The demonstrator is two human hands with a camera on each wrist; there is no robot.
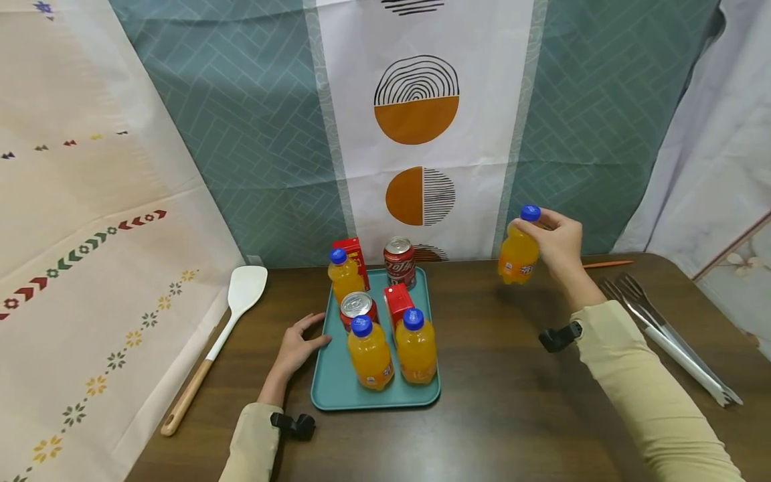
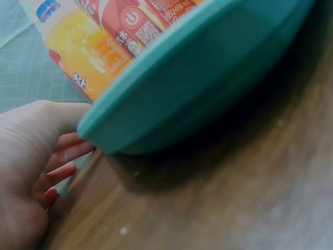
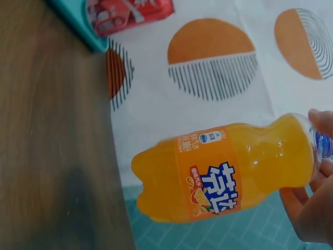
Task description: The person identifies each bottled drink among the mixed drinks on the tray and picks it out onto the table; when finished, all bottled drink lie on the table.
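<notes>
My right hand (image 1: 559, 242) grips an orange soda bottle (image 1: 518, 256) just below its blue cap, holding it upright above the table right of the tray. In the right wrist view the bottle's orange label (image 3: 210, 174) shows. My left hand (image 1: 296, 348) touches the left rim of the teal tray (image 1: 334, 388), thumb and fingers relaxed along the edge. Two orange soda bottles (image 1: 370, 355) stand at the tray's front, with a red soda can (image 1: 358, 306) and a red carton (image 1: 397, 301) behind them. Farther back are another orange soda bottle (image 1: 345, 276), a red carton (image 1: 355, 253) and a red can (image 1: 400, 261).
A white spatula (image 1: 242, 294) with a wooden handle lies left of the tray. Metal tongs (image 1: 674, 338) lie at the right, near a thin orange stick (image 1: 608, 264). Patterned cloth (image 1: 253, 134) hangs behind the brown table (image 1: 482, 402).
</notes>
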